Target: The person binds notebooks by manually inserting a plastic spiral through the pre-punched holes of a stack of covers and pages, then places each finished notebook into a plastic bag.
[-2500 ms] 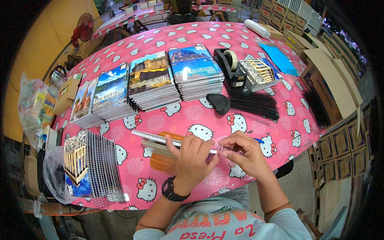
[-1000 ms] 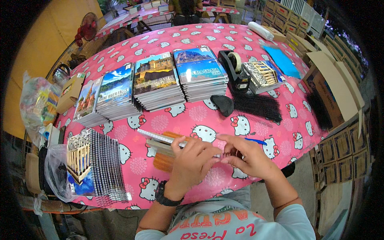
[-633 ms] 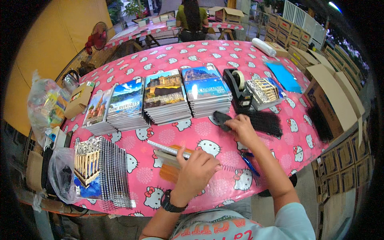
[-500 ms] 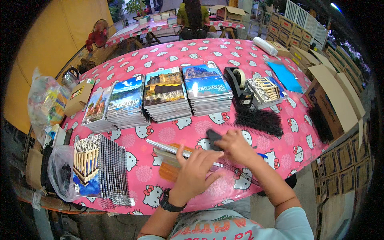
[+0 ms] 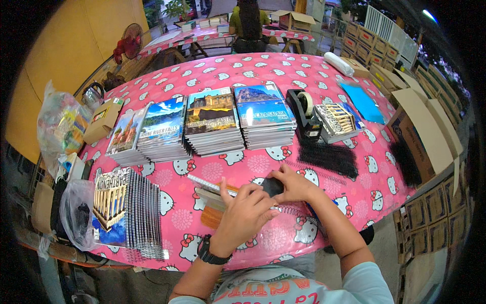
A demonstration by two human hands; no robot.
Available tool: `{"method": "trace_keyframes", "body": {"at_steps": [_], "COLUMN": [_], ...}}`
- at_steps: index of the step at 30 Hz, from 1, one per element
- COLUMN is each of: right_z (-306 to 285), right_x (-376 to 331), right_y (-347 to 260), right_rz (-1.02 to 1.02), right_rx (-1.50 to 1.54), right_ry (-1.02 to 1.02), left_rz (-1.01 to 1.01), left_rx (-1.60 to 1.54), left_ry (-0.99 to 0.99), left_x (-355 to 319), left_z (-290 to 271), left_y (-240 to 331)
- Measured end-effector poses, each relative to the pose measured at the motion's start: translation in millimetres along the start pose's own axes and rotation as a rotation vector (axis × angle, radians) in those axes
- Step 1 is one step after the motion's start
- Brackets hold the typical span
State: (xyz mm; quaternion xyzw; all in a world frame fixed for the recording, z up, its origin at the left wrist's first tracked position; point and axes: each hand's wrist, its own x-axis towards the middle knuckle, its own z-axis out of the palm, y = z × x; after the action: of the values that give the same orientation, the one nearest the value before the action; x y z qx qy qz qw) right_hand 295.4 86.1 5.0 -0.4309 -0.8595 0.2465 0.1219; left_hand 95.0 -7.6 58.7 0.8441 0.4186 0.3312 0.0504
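Note:
Near the table's front edge, my left hand (image 5: 248,205) is closed over a notebook (image 5: 210,183) with a pale perforated edge, pressing it on a brown wooden block (image 5: 211,219). A thin wire spiral (image 5: 293,211) runs from the notebook toward the right, below my right wrist. My right hand (image 5: 296,185) has its fingers closed on a dark grey flat piece (image 5: 272,187) at the notebook's right end. Its exact kind cannot be made out. The fingers of both hands are close together there. Something blue lies partly hidden under my right forearm.
Piles of spiral notebooks (image 5: 212,119) stand across the middle, and another stack (image 5: 114,202) is at the left. A tape dispenser (image 5: 305,114), black spiral coils (image 5: 328,159) and an open carton (image 5: 422,137) are at the right. A person (image 5: 248,25) sits beyond the table.
My right hand and the dark grey piece have come slightly nearer, down against the notebook. My left-hand fingers have drawn in closer together. The whole view has shifted a little.

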Motion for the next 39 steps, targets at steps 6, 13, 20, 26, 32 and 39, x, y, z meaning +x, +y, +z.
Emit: {"method": "trace_keyframes", "body": {"at_steps": [6,13,20,26,32,39], "right_z": [23,41,38,-6,-22,-44], "right_x": [-4,-16,-14,-55,-52,-31], "right_y": [3,1,-10,-19,-32,-56], "right_rz": [-0.104,0.015,0.162,-0.148,0.015,-0.028], "right_rx": [-0.231,-0.281,-0.103,1.278,0.944,0.522], "right_ry": [0.2,0.298,0.309,0.12,0.163,0.057], "left_rz": [0.01,0.012,0.018,-0.102,-0.121,-0.17], "left_rx": [-0.005,-0.045,-0.056,-0.053,-0.109,-0.138], "left_ry": [-0.072,-0.027,0.018,0.103,0.192,0.157], "left_x": [0,-3,-1,-7,-4,-11], "left_z": [0,3,-1,-14,-15,-13], "left_y": [-2,-3,-3,-16,-20,-21]}}
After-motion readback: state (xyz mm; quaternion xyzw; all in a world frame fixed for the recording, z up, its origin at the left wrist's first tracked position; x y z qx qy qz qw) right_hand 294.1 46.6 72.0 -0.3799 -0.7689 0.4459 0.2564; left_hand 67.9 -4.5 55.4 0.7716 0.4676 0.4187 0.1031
